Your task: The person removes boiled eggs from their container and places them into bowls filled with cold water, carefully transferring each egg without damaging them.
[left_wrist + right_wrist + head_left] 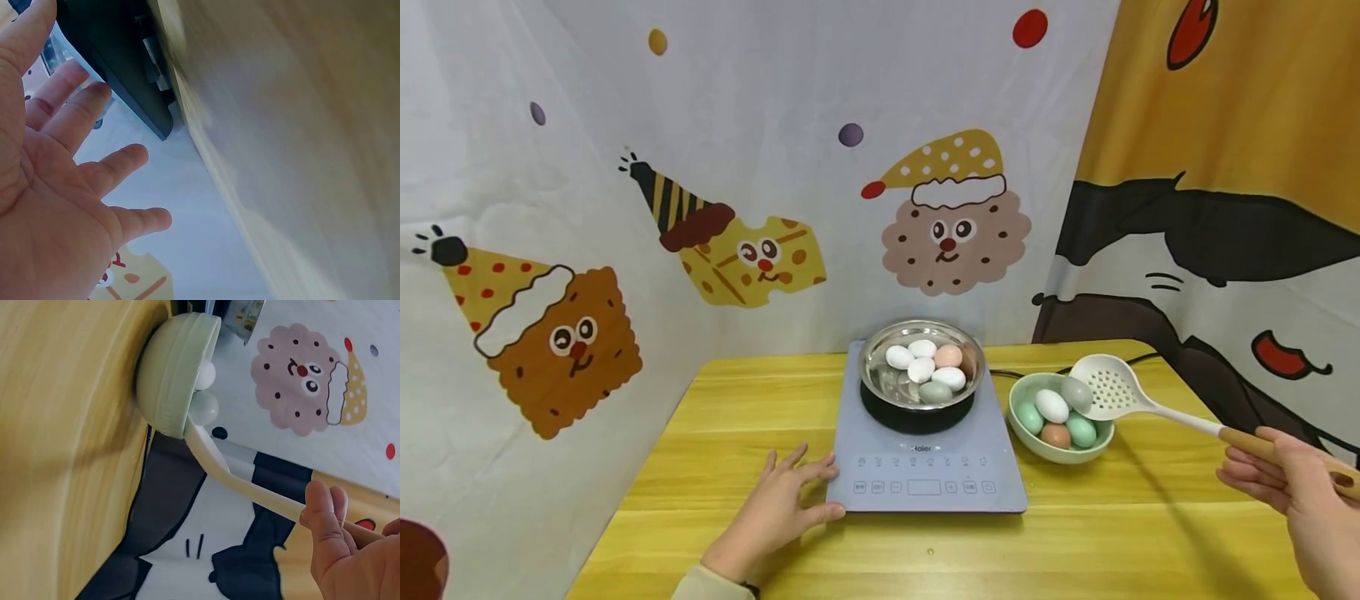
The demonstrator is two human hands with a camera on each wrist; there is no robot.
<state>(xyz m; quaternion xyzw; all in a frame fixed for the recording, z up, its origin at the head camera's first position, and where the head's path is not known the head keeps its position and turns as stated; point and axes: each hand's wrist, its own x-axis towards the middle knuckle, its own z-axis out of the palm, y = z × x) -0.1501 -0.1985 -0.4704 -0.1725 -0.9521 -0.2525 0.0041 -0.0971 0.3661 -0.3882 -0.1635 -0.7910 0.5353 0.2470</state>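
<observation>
My right hand grips the wooden handle of a white slotted spoon. The spoon's head is at the right rim of a pale green bowl, against a grey-green egg. White, brown and pale green eggs lie in that bowl. In the right wrist view the spoon head meets the bowl's edge. My left hand has its fingers spread and touches the left edge of an induction cooker. On the cooker stands a steel pot with several white eggs, a pinkish one and a greyish one.
A black cord runs behind the bowl along the back of the wooden table. A curtain with cartoon prints hangs directly behind the table and at its sides.
</observation>
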